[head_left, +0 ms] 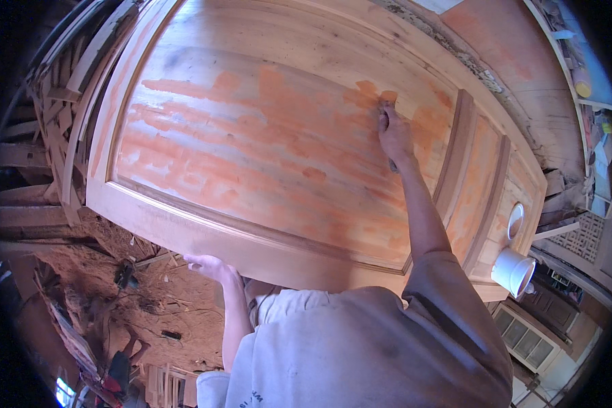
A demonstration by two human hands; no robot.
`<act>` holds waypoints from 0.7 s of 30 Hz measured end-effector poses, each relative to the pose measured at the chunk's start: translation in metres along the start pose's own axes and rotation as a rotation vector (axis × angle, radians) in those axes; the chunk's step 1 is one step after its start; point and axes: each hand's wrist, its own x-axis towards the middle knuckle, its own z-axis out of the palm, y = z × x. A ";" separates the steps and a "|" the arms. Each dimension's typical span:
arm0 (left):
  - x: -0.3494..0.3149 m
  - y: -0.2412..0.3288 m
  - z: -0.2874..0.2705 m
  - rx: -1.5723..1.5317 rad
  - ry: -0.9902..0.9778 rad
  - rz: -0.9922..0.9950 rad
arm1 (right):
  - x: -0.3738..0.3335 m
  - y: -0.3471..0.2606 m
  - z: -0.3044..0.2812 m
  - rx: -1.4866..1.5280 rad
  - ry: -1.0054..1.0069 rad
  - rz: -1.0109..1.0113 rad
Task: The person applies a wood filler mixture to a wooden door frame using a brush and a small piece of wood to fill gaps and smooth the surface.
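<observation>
A large wooden door lies in front of me, its wide panel smeared with streaks of orange filler. Over the right part of that panel, my right hand grips a putty knife. The knife's orange-coated tip meets the wood beside a fresh orange patch, and its handle end shows below my palm. My left hand is at the door's near edge, fingers loosely extended and nothing visible in them. On the door's right end stands a white tub, with a round white lid lying beside it.
Wood strips are piled at the left. Sawdust and scraps cover the floor, where a small dark object lies. Part of another person shows at the lower left. A glazed wooden frame stands at the lower right.
</observation>
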 end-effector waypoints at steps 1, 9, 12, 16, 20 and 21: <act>0.006 -0.003 -0.003 -0.006 0.006 0.000 | -0.004 -0.006 0.001 -0.002 -0.002 0.002; 0.025 -0.022 -0.007 0.105 0.074 0.029 | 0.055 0.054 -0.069 0.188 -0.120 -0.330; 0.031 -0.024 -0.014 0.105 0.120 0.034 | 0.070 0.003 -0.088 0.146 -0.327 -0.107; 0.021 -0.017 -0.008 0.043 0.103 0.024 | 0.083 0.003 -0.075 -0.089 -0.447 -0.068; 0.004 -0.005 -0.004 0.060 0.075 0.051 | 0.073 0.001 -0.074 -0.163 -0.562 -0.016; 0.004 -0.005 -0.005 0.076 0.076 0.064 | 0.069 0.003 -0.071 -0.114 -0.607 0.041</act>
